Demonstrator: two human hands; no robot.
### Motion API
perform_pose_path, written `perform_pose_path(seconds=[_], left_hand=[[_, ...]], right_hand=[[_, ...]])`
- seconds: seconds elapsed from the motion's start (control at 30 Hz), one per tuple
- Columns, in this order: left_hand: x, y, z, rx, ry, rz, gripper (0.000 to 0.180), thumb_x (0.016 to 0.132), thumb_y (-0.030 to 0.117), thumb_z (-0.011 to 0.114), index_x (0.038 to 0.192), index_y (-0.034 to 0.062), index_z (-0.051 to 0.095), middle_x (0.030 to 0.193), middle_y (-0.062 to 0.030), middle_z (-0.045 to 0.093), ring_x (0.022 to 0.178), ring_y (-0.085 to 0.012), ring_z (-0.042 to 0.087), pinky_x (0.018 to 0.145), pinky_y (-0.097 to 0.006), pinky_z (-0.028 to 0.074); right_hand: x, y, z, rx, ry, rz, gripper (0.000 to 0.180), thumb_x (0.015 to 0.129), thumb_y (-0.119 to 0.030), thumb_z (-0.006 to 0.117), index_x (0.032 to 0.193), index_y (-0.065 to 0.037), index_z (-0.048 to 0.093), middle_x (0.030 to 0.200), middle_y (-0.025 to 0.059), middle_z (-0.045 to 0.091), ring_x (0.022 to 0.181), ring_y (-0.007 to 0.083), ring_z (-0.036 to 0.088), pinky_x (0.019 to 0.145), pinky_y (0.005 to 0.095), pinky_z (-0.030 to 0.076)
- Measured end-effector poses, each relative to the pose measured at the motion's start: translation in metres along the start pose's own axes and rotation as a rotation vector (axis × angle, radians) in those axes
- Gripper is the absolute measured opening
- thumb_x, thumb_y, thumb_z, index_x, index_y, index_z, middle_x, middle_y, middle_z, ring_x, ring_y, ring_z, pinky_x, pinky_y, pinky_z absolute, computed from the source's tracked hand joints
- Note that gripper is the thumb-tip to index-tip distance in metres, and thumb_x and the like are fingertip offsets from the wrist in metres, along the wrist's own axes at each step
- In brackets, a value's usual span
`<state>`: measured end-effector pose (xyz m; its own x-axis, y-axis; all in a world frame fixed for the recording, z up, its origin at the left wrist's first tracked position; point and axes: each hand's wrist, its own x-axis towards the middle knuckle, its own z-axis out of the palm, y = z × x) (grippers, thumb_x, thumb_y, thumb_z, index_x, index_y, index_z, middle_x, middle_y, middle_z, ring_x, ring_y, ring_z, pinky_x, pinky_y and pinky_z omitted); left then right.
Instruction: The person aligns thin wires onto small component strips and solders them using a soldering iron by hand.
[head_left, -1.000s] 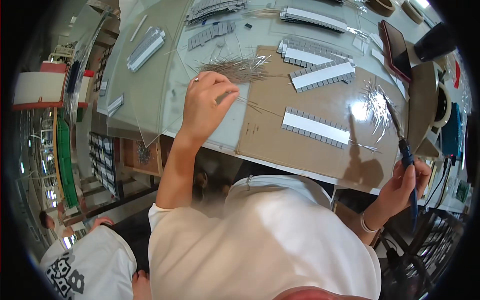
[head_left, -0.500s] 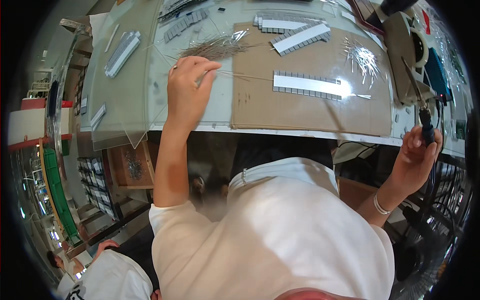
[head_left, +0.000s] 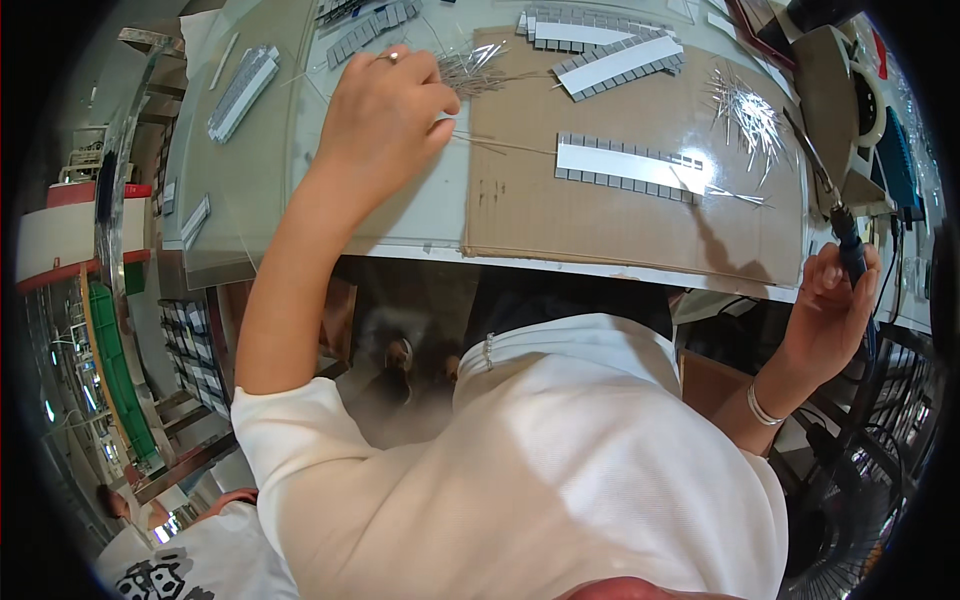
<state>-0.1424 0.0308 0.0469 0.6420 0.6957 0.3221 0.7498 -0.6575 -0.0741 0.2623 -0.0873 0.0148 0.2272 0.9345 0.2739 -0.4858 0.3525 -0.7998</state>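
My left hand [head_left: 385, 120] reaches over a pile of thin metal wires [head_left: 470, 70], its fingers curled down at the pile's left side. The fingertips are hidden, so what they grip cannot be made out. My right hand [head_left: 832, 300] is wrapped round the handle of a soldering iron [head_left: 848, 240], whose tip points up and left. Between the hands, a white strip edged with small grey tiles [head_left: 630, 170] lies on a cardboard sheet [head_left: 590, 225]. Thin wires stick out from both its ends; those on the left run toward my left thumb.
More tiled strips [head_left: 620, 62] lie at the cardboard's far edge. A heap of short shiny wires [head_left: 748, 112] is at its right, beside a beige device [head_left: 835, 100]. Another strip bundle [head_left: 243, 95] rests on glass at the left. A person in white [head_left: 215, 550] sits lower left.
My left hand has moved up and forward over the wire pile, its fingers curling further. The soldering iron has tilted slightly and moved a little left. The view has shifted slightly.
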Motion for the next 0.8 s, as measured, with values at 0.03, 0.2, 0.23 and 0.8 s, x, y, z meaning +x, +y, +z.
perform_pose_path(seconds=[0.03,0.2,0.23,0.8], left_hand=[[0.004,0.000,0.001,0.000,-0.003,-0.002,0.008,0.070,0.010,0.073,0.075,0.0089,0.066,0.080,-0.0020,0.056,0.085,-0.0213,0.056,0.078,-0.036,0.040],[0.011,-0.001,0.006,0.121,-0.144,0.027,0.009,0.065,0.007,0.071,0.066,0.0086,0.062,0.074,-0.0021,0.053,0.082,-0.0203,0.055,0.078,-0.035,0.040],[0.011,-0.001,0.007,0.118,-0.146,0.028,0.009,0.065,0.007,0.071,0.066,0.0086,0.062,0.074,-0.0021,0.053,0.082,-0.0203,0.055,0.078,-0.035,0.040],[0.134,0.106,0.046,-0.273,0.131,0.285,0.003,0.062,0.011,0.067,0.065,0.0097,0.066,0.076,-0.0080,0.062,0.081,-0.0267,0.062,0.070,-0.038,0.045]], right_hand=[[0.000,-0.001,-0.002,0.001,0.000,0.003,0.027,0.100,-0.021,0.049,0.116,0.000,0.051,0.080,0.0077,0.053,0.074,0.0142,0.043,0.066,0.0272,0.031],[-0.006,-0.007,-0.004,-0.068,0.049,-0.056,0.027,0.099,-0.020,0.050,0.117,0.000,0.050,0.080,0.0090,0.054,0.073,0.0145,0.044,0.065,0.0276,0.033],[-0.007,-0.008,-0.006,-0.070,0.051,-0.054,0.027,0.099,-0.020,0.050,0.117,0.000,0.050,0.080,0.0090,0.054,0.073,0.0145,0.044,0.065,0.0276,0.033],[0.000,-0.011,0.006,-0.098,0.096,-0.258,0.039,0.100,-0.033,0.050,0.125,-0.003,0.050,0.076,0.0136,0.062,0.058,0.0150,0.049,0.055,0.0249,0.039]])
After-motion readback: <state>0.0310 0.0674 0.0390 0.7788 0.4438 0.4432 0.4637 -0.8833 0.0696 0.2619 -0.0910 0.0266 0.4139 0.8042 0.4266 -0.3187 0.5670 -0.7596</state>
